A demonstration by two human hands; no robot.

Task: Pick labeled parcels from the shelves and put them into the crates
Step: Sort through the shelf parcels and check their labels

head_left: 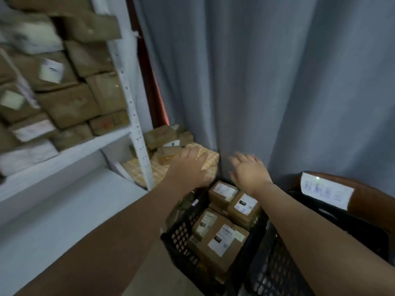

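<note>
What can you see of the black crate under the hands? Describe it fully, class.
The black crate looks like plastic, and its walls are a lattice of small holes. It sits low down, beside the foot of the white shelf and in front of the grey curtain. Brown cardboard parcels with white labels facing up lie packed inside. The left hand and right hand are open above its far end, and neither touches it.

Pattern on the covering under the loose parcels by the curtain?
The covering is a yellow-and-white check, shown best in the head view.
</note>
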